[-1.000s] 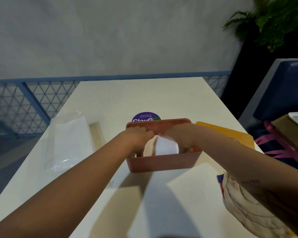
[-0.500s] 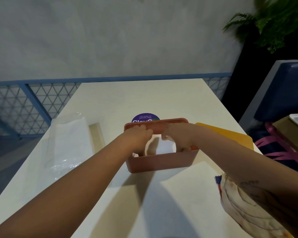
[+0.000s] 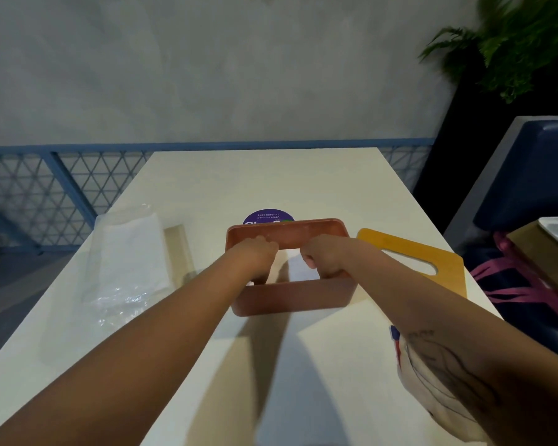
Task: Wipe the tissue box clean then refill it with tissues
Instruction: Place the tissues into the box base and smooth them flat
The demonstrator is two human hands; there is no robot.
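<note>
A terracotta tissue box (image 3: 290, 299) stands open-topped in the middle of the white table (image 3: 271, 178). A white stack of tissues (image 3: 292, 268) lies inside it. Both my hands reach down into the box. My left hand (image 3: 255, 255) is curled over the left end of the stack, and my right hand (image 3: 326, 255) is curled over the right end. Only the strip of tissue between the hands shows. The box's yellow lid (image 3: 409, 255), with a slot in it, lies flat just right of the box.
A crumpled clear plastic wrapper (image 3: 126, 262) lies left of the box beside a pale wooden strip (image 3: 179, 249). A purple round sticker (image 3: 268, 215) sits behind the box. A printed cloth bag (image 3: 432, 397) lies at the near right. A blue seat (image 3: 529, 175) stands to the right.
My hands have moved apart inside the box, uncovering more of the white tissue between them. The box has not shifted.
</note>
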